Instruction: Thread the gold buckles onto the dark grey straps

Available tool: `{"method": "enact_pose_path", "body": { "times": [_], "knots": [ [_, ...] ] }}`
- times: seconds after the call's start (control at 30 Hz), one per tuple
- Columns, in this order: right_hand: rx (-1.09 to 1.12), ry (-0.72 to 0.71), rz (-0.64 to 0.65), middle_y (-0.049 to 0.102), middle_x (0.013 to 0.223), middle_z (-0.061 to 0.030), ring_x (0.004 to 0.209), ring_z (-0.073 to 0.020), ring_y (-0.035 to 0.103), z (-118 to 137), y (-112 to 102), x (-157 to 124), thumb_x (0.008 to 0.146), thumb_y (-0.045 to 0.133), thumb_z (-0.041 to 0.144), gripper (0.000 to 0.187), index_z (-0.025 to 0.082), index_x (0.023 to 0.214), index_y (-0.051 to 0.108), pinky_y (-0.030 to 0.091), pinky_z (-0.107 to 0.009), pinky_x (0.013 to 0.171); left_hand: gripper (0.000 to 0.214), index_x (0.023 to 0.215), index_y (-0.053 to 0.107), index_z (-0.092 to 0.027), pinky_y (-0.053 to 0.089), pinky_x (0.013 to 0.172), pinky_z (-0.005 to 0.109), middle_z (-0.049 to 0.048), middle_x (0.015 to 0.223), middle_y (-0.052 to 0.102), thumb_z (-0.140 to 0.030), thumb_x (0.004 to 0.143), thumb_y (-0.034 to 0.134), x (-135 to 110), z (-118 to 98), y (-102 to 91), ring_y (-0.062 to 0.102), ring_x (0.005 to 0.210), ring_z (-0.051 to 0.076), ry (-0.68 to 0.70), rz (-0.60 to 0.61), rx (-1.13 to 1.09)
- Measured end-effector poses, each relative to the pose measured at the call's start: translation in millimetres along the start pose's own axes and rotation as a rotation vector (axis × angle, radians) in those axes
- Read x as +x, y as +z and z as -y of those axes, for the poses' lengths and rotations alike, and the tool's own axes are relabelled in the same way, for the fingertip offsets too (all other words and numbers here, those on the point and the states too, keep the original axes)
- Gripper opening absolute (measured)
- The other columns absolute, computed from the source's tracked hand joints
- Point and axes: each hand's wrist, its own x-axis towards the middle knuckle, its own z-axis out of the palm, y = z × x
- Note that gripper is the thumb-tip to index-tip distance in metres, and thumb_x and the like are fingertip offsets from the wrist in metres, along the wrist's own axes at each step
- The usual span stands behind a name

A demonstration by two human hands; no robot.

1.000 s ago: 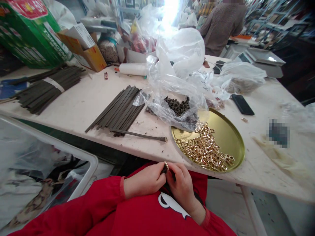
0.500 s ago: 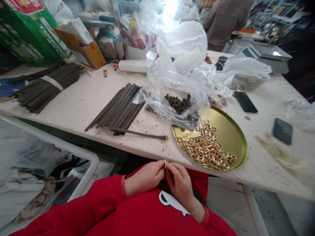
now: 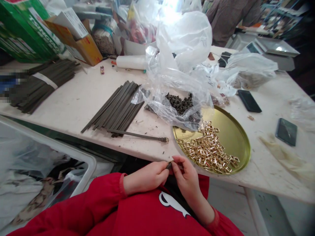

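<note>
My left hand [image 3: 147,177] and my right hand [image 3: 185,175] meet just below the table's front edge, both pinched on a small dark strap end with a gold buckle [image 3: 169,165] between the fingertips. One finished dark strap with a buckle end [image 3: 137,135] lies on the table above my hands. To its left is a fan of dark straps [image 3: 116,109]. A round gold tray [image 3: 236,131] on the right holds several gold buckles [image 3: 209,152]. A clear plastic bag [image 3: 172,111] holds small dark pieces.
Another strap bundle [image 3: 36,83] lies far left by green and orange boxes [image 3: 81,46]. Two phones [image 3: 248,100] [image 3: 286,131] rest on the right. Crumpled plastic bags [image 3: 187,42] fill the middle back. A person in brown [image 3: 231,19] stands behind. A bin with a white rim [image 3: 81,154] sits at my left.
My hands have risen slightly towards the table edge and my right hand has shifted right. The buckle piece stays pinched between them. The view has tilted a little.
</note>
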Motion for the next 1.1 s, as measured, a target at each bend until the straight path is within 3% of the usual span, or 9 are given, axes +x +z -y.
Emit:
{"method": "enact_pose_path", "body": {
  "times": [0.1, 0.17, 0.27, 0.4, 0.6, 0.7, 0.83, 1.1],
  "knots": [
    [0.235, 0.150, 0.037, 0.058, 0.072, 0.0003, 0.056, -0.0119, 0.056, 3, -3, 6, 0.083, 0.051, 0.031, 0.015, 0.020, 0.092, 0.052, 0.048, -0.024, 0.052, 0.024, 0.076, 0.050, -0.016, 0.033, 0.050, 0.019, -0.0035, 0.061, 0.048, -0.023, 0.082, 0.028, -1, -3, -8.3, 0.041, 0.052, 0.009, -0.037, 0.140, -0.175],
    [0.323, 0.183, 0.040, 0.057, 0.070, 0.0014, 0.057, -0.0116, 0.056, 4, -4, 8, 0.081, 0.054, 0.032, 0.017, 0.020, 0.092, 0.052, 0.048, -0.024, 0.054, 0.025, 0.082, 0.052, -0.016, 0.032, 0.047, 0.019, -0.0038, 0.060, 0.048, -0.024, 0.083, 0.028, -1, -1, -9.3, 0.040, 0.049, 0.009, -0.074, 0.154, -0.229],
    [0.334, 0.185, 0.009, 0.056, 0.074, -0.0001, 0.064, -0.0126, 0.057, 5, -4, 8, 0.079, 0.057, 0.033, 0.019, 0.020, 0.092, 0.053, 0.048, -0.024, 0.058, 0.025, 0.093, 0.051, -0.015, 0.032, 0.045, 0.019, -0.0044, 0.059, 0.049, -0.026, 0.084, 0.031, 0, 6, -1.6, 0.040, 0.047, 0.008, -0.093, 0.007, -0.202],
    [0.371, 0.196, 0.052, 0.055, 0.074, -0.0005, 0.067, -0.0134, 0.056, 7, -4, 6, 0.078, 0.057, 0.037, 0.023, 0.019, 0.092, 0.054, 0.049, -0.026, 0.063, 0.038, 0.123, 0.037, -0.014, 0.036, 0.055, 0.020, -0.0042, 0.061, 0.049, -0.023, 0.087, 0.031, 1, 10, 12.9, 0.047, 0.055, 0.009, 0.013, -0.181, -0.153],
    [0.569, 0.312, 0.100, 0.052, 0.075, 0.0014, 0.068, -0.0124, 0.054, 12, -5, -2, 0.074, 0.062, 0.041, 0.030, 0.020, 0.095, 0.054, 0.048, -0.026, 0.066, 0.048, 0.135, 0.028, -0.018, 0.040, 0.065, 0.022, 0.0024, 0.084, 0.057, -0.020, 0.087, 0.033, -8, 7, 17.7, 0.050, 0.068, 0.011, 0.132, -0.187, -0.065],
    [0.704, 0.415, 0.143, 0.054, 0.081, 0.0005, 0.071, -0.0131, 0.054, 10, -4, -6, 0.074, 0.062, 0.040, 0.031, 0.021, 0.097, 0.053, 0.047, -0.027, 0.068, 0.043, 0.131, 0.035, -0.020, 0.039, 0.062, 0.021, -0.0006, 0.073, 0.054, -0.024, 0.089, 0.030, -13, 5, 16.3, 0.048, 0.063, 0.011, 0.167, -0.144, -0.012],
    [0.848, 0.487, 0.115, 0.051, 0.075, 0.0039, 0.066, -0.0104, 0.053, 5, -1, -7, 0.069, 0.069, 0.036, 0.036, 0.022, 0.097, 0.052, 0.045, -0.024, 0.063, 0.031, 0.112, 0.051, -0.018, 0.039, 0.066, 0.021, -0.0028, 0.066, 0.050, -0.022, 0.088, 0.031, -13, 5, 13.0, 0.048, 0.063, 0.010, 0.192, -0.141, 0.009],
    [0.745, 0.454, 0.129, 0.051, 0.068, 0.0032, 0.060, -0.0109, 0.052, 7, 6, 7, 0.066, 0.070, 0.041, 0.039, 0.019, 0.094, 0.053, 0.043, -0.023, 0.056, 0.013, 0.085, 0.054, -0.017, 0.036, 0.064, 0.020, -0.0038, 0.065, 0.051, -0.021, 0.082, 0.041, 0, 7, -2.0, 0.047, 0.064, 0.010, 0.125, -0.112, -0.087]
  ]
}}
